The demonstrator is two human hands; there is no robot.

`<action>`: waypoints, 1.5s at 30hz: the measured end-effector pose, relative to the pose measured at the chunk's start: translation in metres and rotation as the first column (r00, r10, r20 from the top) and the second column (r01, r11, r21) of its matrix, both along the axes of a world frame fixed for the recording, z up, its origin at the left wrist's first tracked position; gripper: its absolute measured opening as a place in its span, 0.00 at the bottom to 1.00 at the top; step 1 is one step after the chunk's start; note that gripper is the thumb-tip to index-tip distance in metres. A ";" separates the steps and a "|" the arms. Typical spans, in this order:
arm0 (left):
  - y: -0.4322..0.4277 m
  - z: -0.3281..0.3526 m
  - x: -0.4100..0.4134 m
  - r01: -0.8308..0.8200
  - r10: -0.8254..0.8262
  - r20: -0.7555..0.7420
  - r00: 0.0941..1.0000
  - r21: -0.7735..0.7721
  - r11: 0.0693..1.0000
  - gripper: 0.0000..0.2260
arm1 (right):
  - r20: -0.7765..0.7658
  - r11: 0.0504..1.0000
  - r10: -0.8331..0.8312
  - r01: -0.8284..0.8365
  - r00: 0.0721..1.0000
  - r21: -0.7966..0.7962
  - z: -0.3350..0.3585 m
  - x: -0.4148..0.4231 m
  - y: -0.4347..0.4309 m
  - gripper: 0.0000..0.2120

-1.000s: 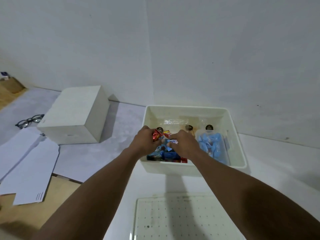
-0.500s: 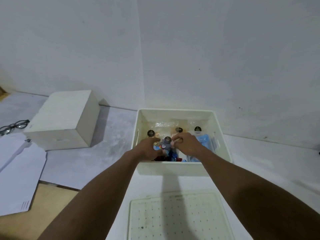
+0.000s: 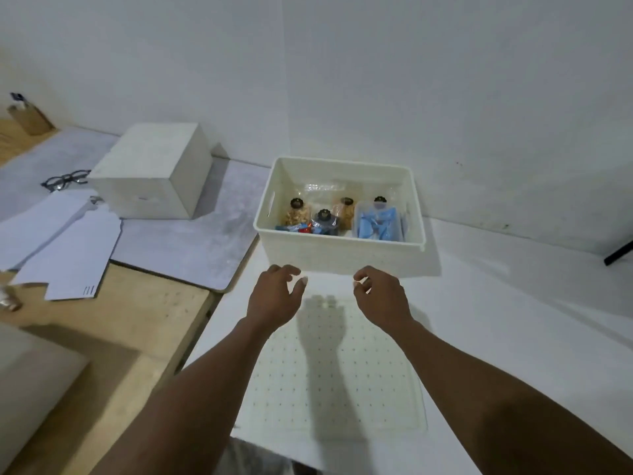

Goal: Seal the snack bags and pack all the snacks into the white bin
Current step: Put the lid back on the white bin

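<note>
Above the dotted mat, left hand and right hand relaxed, loosely curled, holding nothing. Just beyond, white bin with snack bags inside, 4 dark clips on top. Probably light, soft, slippery; best to pinch near the clips.

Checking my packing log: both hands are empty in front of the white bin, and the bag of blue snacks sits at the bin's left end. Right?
Not quite. The head view shows the bag of blue snacks at the right end of the white bin, not the left. The left hand and right hand are indeed empty in front of it.
</note>
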State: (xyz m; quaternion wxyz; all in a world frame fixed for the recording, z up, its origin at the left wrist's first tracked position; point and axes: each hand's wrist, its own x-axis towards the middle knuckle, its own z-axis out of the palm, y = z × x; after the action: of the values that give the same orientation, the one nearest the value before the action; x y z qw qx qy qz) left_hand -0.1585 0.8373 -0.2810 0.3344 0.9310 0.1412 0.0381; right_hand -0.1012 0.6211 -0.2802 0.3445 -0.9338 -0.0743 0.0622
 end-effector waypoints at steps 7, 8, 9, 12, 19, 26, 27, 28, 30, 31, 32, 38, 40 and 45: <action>-0.028 -0.099 -0.117 -0.045 0.105 -0.360 0.927 0.172 0.984 0.22 | -0.211 0.963 -0.064 0.005 0.975 -0.269 -0.095 -0.104 -0.069 0.17; -0.030 -0.106 -0.130 -0.096 0.166 -0.373 0.913 0.200 0.975 0.24 | -0.220 0.953 -0.104 0.033 0.970 -0.302 -0.102 -0.113 -0.075 0.18; -0.030 -0.113 -0.140 -0.153 0.224 -0.372 0.901 0.210 0.966 0.26 | -0.238 0.942 -0.148 0.064 0.960 -0.329 -0.106 -0.120 -0.080 0.19; -0.031 -0.121 -0.160 -0.233 0.299 -0.325 0.897 0.225 0.946 0.32 | -0.289 0.928 -0.224 0.113 0.931 -0.355 -0.113 -0.130 -0.086 0.20; -0.017 -0.097 -0.163 -0.335 0.357 -0.348 0.867 0.125 0.934 0.36 | -0.227 0.924 -0.324 0.255 0.918 -0.286 -0.091 -0.113 -0.096 0.15; -0.015 -0.030 -0.134 -0.288 0.299 -0.102 0.949 0.106 0.952 0.37 | 0.117 0.961 -0.248 0.260 0.962 -0.096 -0.035 -0.094 -0.110 0.15; -0.016 -0.022 -0.130 -0.291 0.300 -0.053 0.952 0.133 0.947 0.37 | 0.157 0.960 -0.251 0.266 0.955 -0.087 -0.027 -0.091 -0.112 0.15; -0.016 -0.016 -0.126 -0.294 0.298 -0.002 0.954 0.161 0.942 0.36 | 0.193 0.959 -0.253 0.272 0.948 -0.077 -0.020 -0.088 -0.112 0.15; -0.016 -0.004 -0.116 -0.303 0.291 0.088 0.953 0.208 0.930 0.35 | 0.249 0.956 -0.265 0.287 0.931 -0.054 -0.007 -0.080 -0.111 0.14; -0.015 0.001 -0.109 -0.310 0.289 0.123 0.949 0.221 0.925 0.35 | 0.265 0.954 -0.276 0.297 0.924 -0.043 -0.001 -0.075 -0.109 0.14; -0.013 0.006 -0.102 -0.315 0.286 0.153 0.946 0.228 0.921 0.34 | 0.275 0.952 -0.283 0.303 0.919 -0.033 0.005 -0.069 -0.107 0.14; 0.006 0.033 -0.046 -0.280 0.250 0.153 0.956 0.232 0.931 0.34 | 0.261 0.954 -0.281 0.299 0.924 -0.033 0.035 -0.017 -0.094 0.15; 0.012 0.039 -0.026 -0.260 0.242 0.105 0.965 0.214 0.942 0.34 | 0.242 0.951 -0.282 0.304 0.928 -0.058 0.039 0.003 -0.087 0.16; 0.035 0.034 0.026 -0.210 0.206 0.041 0.978 0.196 0.958 0.34 | 0.186 0.943 -0.301 0.321 0.935 -0.090 0.038 0.051 -0.067 0.17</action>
State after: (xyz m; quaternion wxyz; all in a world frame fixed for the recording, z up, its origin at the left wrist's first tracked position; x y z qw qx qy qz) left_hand -0.1329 0.8722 -0.2467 0.2350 0.9393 0.2305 0.0966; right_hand -0.0503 0.5544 -0.2426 0.2861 -0.9545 0.0493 -0.0686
